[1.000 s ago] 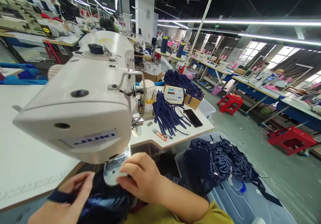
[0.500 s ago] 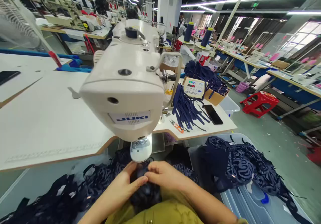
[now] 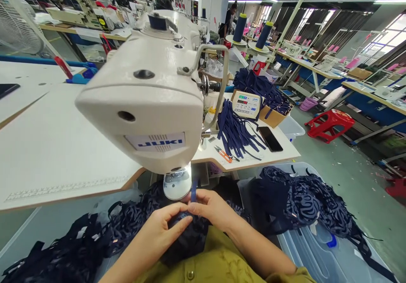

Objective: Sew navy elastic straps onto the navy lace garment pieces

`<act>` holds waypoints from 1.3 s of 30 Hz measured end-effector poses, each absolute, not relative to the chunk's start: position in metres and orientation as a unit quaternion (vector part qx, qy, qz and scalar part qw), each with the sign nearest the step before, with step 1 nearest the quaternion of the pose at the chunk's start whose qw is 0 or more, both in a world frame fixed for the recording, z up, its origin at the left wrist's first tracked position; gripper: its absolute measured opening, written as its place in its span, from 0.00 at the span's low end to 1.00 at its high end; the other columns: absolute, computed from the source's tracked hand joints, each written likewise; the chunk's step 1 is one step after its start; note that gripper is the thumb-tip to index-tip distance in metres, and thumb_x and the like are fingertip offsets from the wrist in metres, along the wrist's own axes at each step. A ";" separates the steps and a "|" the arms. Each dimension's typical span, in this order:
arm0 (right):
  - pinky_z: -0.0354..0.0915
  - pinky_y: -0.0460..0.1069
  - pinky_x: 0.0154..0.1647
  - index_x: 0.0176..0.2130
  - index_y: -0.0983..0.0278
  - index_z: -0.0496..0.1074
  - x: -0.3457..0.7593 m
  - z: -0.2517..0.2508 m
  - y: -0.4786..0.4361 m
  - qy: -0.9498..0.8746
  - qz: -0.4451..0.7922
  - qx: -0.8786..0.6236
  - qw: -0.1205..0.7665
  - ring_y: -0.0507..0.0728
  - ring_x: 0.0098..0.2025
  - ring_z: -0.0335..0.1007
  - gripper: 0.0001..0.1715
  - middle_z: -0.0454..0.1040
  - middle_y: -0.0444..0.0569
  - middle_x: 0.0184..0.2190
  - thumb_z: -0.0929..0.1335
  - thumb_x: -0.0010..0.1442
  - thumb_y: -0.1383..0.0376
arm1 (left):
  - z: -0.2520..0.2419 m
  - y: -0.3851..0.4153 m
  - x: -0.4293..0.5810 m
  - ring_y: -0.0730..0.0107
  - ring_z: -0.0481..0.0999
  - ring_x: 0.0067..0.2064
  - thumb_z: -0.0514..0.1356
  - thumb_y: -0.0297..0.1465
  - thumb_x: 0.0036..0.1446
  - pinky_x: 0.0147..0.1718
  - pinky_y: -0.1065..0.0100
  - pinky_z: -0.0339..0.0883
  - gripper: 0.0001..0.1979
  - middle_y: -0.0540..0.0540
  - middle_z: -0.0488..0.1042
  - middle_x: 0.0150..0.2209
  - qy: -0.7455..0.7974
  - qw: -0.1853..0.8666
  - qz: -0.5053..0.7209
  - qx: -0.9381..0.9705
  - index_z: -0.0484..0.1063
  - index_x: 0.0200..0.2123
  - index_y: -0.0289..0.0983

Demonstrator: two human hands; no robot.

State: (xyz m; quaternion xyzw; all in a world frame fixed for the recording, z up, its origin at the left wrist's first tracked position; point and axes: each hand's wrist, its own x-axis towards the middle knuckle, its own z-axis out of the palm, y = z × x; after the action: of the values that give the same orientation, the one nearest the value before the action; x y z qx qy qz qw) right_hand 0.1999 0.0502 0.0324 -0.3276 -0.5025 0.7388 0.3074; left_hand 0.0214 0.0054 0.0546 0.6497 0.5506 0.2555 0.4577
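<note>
Just below the needle area of the white sewing machine (image 3: 142, 109), my two hands meet with fingertips nearly touching. My right hand (image 3: 212, 209) is closed in a pinch on a narrow navy strap (image 3: 193, 192), which stands up between its fingers beside the machine head. My left hand (image 3: 166, 226) is closed, thumb and forefinger at the edge of a dark navy garment (image 3: 185, 243). The garment hangs over my lap, partly hidden by both hands. Its join with the strap is covered by my fingers.
Cut navy strips (image 3: 234, 130), orange-handled thread snips (image 3: 223, 154) and a phone (image 3: 270, 139) lie right of the machine. Patterned navy garments (image 3: 304, 202) fill a plastic bin at right; more garments (image 3: 63, 240) pile up at lower left. A red stool (image 3: 330, 124) stands beyond.
The navy strap now shows upright in my right hand. My right hand has risen slightly. My view has shifted closer to the machine head.
</note>
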 end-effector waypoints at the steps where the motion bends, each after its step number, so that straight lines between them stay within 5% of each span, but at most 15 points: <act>1: 0.64 0.47 0.36 0.38 0.64 0.75 0.200 0.035 0.049 -0.489 0.746 -0.331 0.309 0.52 0.32 0.68 0.25 0.72 0.44 0.30 0.74 0.48 0.49 | 0.057 0.004 0.021 0.65 0.77 0.43 0.57 0.43 0.57 0.44 0.69 0.70 0.14 0.50 0.79 0.41 0.548 0.451 0.249 0.659 0.76 0.41 0.44; 7: 0.63 0.45 0.31 0.37 0.62 0.71 0.187 0.049 0.055 -0.554 0.623 -0.364 0.415 0.50 0.28 0.64 0.16 0.69 0.41 0.28 0.73 0.53 0.55 | 0.083 0.005 0.008 0.71 0.77 0.36 0.56 0.44 0.58 0.32 0.75 0.69 0.13 0.53 0.77 0.37 0.585 0.242 0.278 0.722 0.72 0.42 0.46; 13: 0.64 0.49 0.41 0.42 0.61 0.69 0.155 0.044 0.069 -0.684 0.299 -0.453 0.487 0.54 0.38 0.64 0.08 0.70 0.46 0.36 0.66 0.61 0.63 | 0.073 0.023 0.001 0.62 0.75 0.45 0.52 0.31 0.62 0.49 0.61 0.63 0.14 0.44 0.77 0.43 0.518 -0.159 0.304 0.784 0.69 0.50 0.40; 17: 0.65 0.46 0.36 0.43 0.63 0.66 0.152 0.044 0.079 -0.652 0.378 -0.438 0.489 0.51 0.32 0.61 0.09 0.64 0.44 0.34 0.65 0.59 0.67 | 0.055 0.018 0.011 0.62 0.75 0.48 0.59 0.32 0.57 0.54 0.62 0.58 0.19 0.42 0.77 0.45 0.476 -0.169 0.316 0.803 0.66 0.52 0.37; 25: 0.62 0.46 0.36 0.45 0.62 0.65 0.166 0.046 0.101 -0.582 0.612 -0.339 0.414 0.50 0.31 0.60 0.13 0.62 0.41 0.29 0.64 0.58 0.68 | 0.061 0.023 0.006 0.69 0.76 0.46 0.53 0.33 0.62 0.46 0.67 0.60 0.11 0.48 0.78 0.45 0.525 -0.076 0.327 0.782 0.69 0.47 0.41; 31: 0.60 0.46 0.36 0.42 0.62 0.66 0.168 0.054 0.102 -0.581 0.619 -0.345 0.400 0.50 0.30 0.58 0.11 0.61 0.40 0.30 0.64 0.56 0.69 | 0.068 0.034 -0.014 0.72 0.77 0.43 0.53 0.37 0.63 0.42 0.68 0.58 0.10 0.55 0.78 0.43 0.508 -0.002 0.320 0.800 0.70 0.46 0.48; 39: 0.62 0.46 0.37 0.44 0.61 0.66 0.169 0.052 0.105 -0.606 0.598 -0.340 0.400 0.50 0.31 0.59 0.14 0.62 0.42 0.35 0.65 0.56 0.68 | 0.065 0.037 -0.018 0.70 0.75 0.49 0.52 0.34 0.63 0.46 0.68 0.60 0.14 0.51 0.76 0.48 0.462 -0.003 0.303 0.834 0.68 0.51 0.45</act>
State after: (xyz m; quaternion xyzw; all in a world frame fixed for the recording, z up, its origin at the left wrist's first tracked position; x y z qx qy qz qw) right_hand 0.1692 0.1051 0.0518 -0.3398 -0.6057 0.5980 0.4001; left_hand -0.0181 0.0373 0.0655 0.8335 0.4622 0.3027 -0.0030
